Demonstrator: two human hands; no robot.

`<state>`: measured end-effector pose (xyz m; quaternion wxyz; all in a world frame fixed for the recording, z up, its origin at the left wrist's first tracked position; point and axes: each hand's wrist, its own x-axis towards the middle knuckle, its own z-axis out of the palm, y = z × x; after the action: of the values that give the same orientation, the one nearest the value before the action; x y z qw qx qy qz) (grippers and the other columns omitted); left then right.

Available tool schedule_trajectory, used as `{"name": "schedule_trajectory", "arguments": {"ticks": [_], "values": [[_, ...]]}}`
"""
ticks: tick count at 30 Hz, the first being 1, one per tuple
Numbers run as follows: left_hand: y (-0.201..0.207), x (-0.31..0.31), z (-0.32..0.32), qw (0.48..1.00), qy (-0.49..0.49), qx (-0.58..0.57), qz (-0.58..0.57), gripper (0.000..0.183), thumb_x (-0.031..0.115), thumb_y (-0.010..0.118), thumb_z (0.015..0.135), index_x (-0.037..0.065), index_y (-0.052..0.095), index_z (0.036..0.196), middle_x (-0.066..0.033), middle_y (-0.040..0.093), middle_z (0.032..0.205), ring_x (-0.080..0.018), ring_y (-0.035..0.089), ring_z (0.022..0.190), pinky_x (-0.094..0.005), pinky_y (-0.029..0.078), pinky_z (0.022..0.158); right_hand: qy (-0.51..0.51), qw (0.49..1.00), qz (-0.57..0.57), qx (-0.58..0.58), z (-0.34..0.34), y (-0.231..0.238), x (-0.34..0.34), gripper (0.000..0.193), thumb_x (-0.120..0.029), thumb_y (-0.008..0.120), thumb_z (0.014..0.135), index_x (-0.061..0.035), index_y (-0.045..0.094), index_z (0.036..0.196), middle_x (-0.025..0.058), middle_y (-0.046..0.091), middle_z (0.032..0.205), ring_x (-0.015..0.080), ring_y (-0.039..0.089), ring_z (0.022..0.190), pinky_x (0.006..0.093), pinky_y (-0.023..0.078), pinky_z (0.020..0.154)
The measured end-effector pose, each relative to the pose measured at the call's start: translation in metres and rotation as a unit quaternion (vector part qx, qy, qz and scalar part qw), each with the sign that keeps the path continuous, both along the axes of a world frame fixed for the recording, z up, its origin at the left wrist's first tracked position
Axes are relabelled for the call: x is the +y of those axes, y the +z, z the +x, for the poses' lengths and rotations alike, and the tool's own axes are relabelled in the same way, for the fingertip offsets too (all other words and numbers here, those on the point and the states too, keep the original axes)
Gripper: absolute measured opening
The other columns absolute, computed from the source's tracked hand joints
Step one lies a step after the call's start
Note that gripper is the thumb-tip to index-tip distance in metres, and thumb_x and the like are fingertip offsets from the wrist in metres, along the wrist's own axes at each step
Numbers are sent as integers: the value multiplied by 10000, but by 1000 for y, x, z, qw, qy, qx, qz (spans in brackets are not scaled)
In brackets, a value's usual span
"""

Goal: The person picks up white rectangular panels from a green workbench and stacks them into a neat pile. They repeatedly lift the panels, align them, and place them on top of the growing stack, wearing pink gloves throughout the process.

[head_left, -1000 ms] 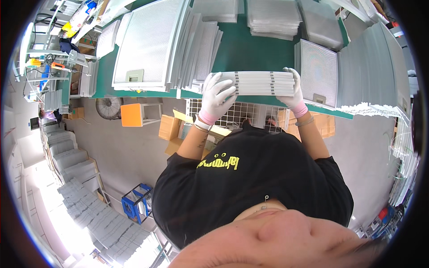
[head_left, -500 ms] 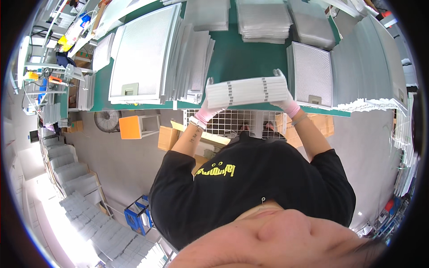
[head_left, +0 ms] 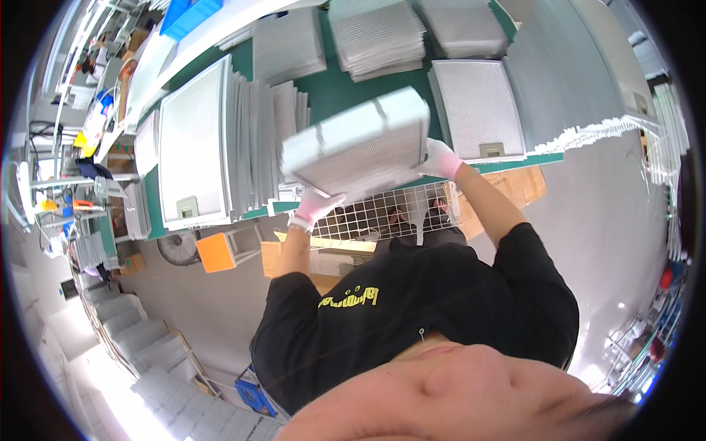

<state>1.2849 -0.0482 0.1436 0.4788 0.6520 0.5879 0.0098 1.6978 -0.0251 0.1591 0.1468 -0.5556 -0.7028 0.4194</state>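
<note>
A stack of mesh filter panels (head_left: pixel 360 151) is held up above the front edge of the green table (head_left: pixel 404 79), tilted so that a mesh face and the pale panel edges both show. Two dark bands cross those edges. My left hand (head_left: pixel 318 203), in a white glove with a pink cuff, grips the near left corner from below. At the right end my right hand (head_left: pixel 441 160), gloved the same way, is closed on the stack. Fingers of both hands are partly hidden by the panels.
Framed mesh panels (head_left: pixel 193 143) lean in a row at the left of the table. More panels (head_left: pixel 479 106) stand at the right, and flat piles (head_left: pixel 376 37) lie at the back. A white wire grid (head_left: pixel 353 224), cardboard box (head_left: pixel 511 192) and orange-topped stool (head_left: pixel 215 252) are below the table edge.
Both hands have turned the stack from edge-on to tilted, so its mesh face now shows. My left hand is lower and nearer to me. The whole view has shifted somewhat.
</note>
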Motion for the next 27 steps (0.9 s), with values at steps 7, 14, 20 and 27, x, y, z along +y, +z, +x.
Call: {"name": "schedule_trajectory", "arguments": {"ticks": [7,14,20,27], "values": [[67,-42,108,872,170,-430,-160,589,230,662,942,-79,478,1409,-140,603,1327,-217,582,1196,-362,432,1072,-218,950,-74,211,87,61,-86,698,-284,761,853,32,515,1425,155,691,1218,203,655,1107,330,504,999],[30,40,272,805,212,-486,-266,503,252,639,955,-30,529,1356,-136,630,1304,-269,613,1200,-399,490,1054,-420,812,-24,405,208,41,-77,748,-413,740,890,40,506,1438,160,588,1384,212,533,1291,338,384,1120],[19,73,329,800,208,-468,-312,568,224,691,922,-5,491,1401,-132,574,1396,-290,550,1283,-438,419,1131,-504,733,-76,450,242,27,-112,805,-381,709,918,-2,355,1534,166,491,1474,238,490,1334,374,410,1092],[15,100,352,823,188,-453,-287,599,232,710,909,-17,482,1403,-149,573,1392,-308,560,1275,-454,437,1113,-574,702,-41,420,244,-12,-101,750,-315,743,893,16,428,1488,95,657,1168,138,639,959,266,507,709]]}}
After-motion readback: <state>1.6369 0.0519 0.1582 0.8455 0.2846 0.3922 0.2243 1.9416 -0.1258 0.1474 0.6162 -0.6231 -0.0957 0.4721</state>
